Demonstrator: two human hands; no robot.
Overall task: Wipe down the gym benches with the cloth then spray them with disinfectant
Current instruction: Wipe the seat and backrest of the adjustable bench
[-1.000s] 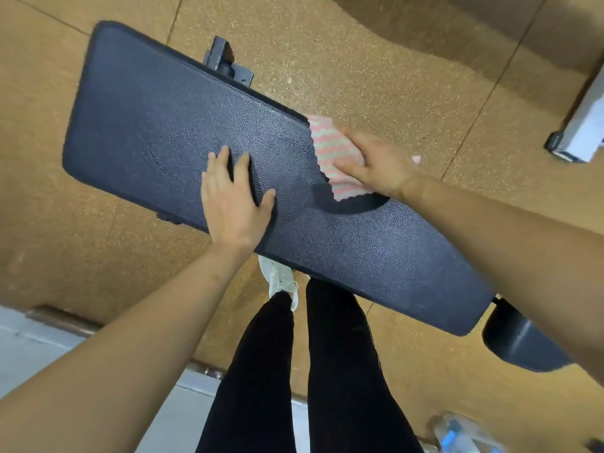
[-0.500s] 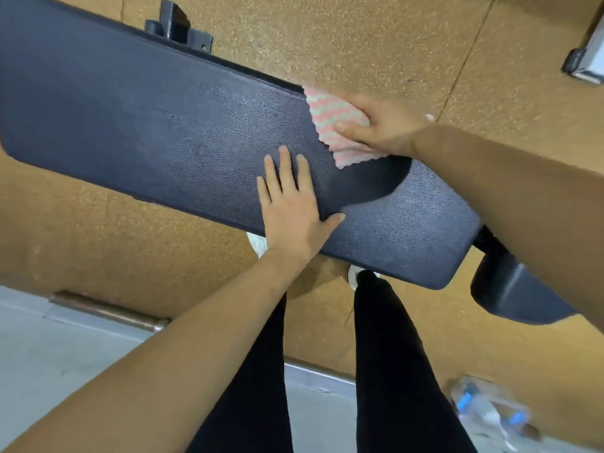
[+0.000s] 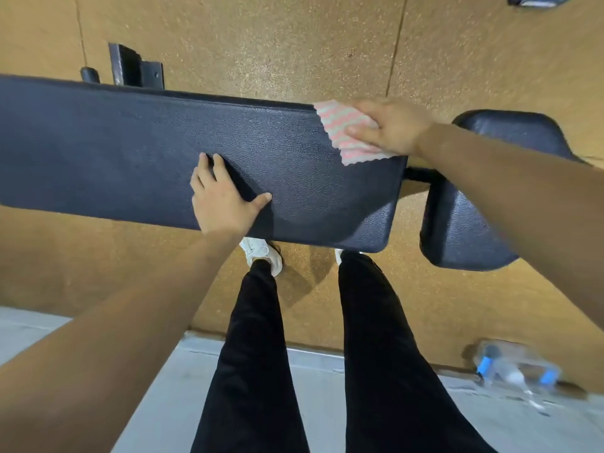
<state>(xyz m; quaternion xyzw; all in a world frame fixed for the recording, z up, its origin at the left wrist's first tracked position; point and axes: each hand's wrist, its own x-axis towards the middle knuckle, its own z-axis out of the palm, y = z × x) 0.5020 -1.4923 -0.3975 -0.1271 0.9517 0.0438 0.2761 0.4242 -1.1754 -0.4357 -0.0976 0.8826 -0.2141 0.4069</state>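
Tan speckled floor (image 3: pixel 294 44). Black bench (image 3: pixel 114 152) runs left to right; a separate seat pad (image 3: pixel 464 223) sits just beside its right end. Left hand (image 3: pixel 222 204) rests flat near the front edge, fingers straight, thumb spread. Right hand (image 3: pixel 392 129) grips the pink-striped cloth (image 3: pixel 340 125) against the far right corner. Blurred bottle (image 3: pixel 510 371) on the floor, lower right.
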